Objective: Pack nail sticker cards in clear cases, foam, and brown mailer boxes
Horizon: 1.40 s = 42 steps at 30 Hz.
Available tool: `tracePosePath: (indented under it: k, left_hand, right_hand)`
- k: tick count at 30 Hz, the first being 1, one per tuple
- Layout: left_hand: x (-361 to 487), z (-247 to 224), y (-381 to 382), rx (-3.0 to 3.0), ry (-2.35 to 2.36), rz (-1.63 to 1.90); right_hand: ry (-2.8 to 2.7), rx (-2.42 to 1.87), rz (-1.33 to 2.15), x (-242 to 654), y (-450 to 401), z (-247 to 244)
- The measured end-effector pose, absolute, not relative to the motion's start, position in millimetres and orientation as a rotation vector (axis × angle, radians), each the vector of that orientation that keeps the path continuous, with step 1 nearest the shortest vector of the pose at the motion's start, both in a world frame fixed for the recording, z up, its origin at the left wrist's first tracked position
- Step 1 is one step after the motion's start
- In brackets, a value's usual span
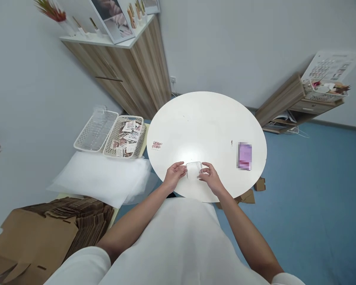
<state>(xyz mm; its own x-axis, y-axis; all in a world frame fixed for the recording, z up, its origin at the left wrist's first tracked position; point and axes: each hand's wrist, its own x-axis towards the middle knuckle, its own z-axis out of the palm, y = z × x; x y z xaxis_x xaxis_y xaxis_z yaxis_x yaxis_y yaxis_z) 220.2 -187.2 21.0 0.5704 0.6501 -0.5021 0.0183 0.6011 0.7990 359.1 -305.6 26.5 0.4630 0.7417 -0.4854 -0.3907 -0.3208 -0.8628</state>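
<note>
A small clear plastic case is held between my two hands above the near edge of the round white table. My left hand grips its left side with fingers closed at the edge. On the right side my right hand pinches the case between thumb and fingers. A small card with reddish patterns lies at the table's left edge. Toward the right of the table rests a purple packet, its surface pixelated. A tiny brown piece is just left of the packet.
Left of the table stand a basket of clear cases, a basket of printed cards, white translucent sheets and stacked flat cardboard. A wooden cabinet is behind, a low shelf at right. Cardboard pieces lie below the table.
</note>
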Motion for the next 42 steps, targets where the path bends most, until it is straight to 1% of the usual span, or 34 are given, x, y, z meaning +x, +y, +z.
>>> tracePosePath:
  k: [4,12,14,18,21,25,28,32,37,42]
  left_hand:
    - [230,13,-190,0.912,0.900,0.357]
    - [234,3,-176,1.036,0.844,0.276]
    - [233,4,-172,1.077,0.809,0.233]
    - [233,9,-162,1.177,0.691,0.098]
    - [236,12,-157,1.203,0.667,0.008]
    - [241,10,-157,1.166,0.749,-0.006]
    - [242,7,-160,1.091,0.799,0.023]
    - [239,4,-164,1.067,0.792,0.007]
    - [234,2,-165,1.190,0.620,0.041]
    - [238,4,-165,1.355,0.503,0.033]
  right_hand:
    - [-0.282,-1.466,1.281,363,-312,22]
    - [-0.242,-1.486,1.296,363,-307,22]
    - [-0.235,-1.522,1.244,364,-304,21]
    - [-0.241,-1.543,1.034,371,-297,18]
    - [-0.317,-1.540,0.992,377,-294,18]
    - [-0.424,-1.679,0.904,378,-297,18]
    - [-0.697,-1.735,0.822,376,-305,18]
    - [-1.073,-1.814,0.801,377,-314,18]
    - [-1.120,-1.830,0.682,380,-315,15]
    - [-1.148,-1.756,0.677,382,-316,16]
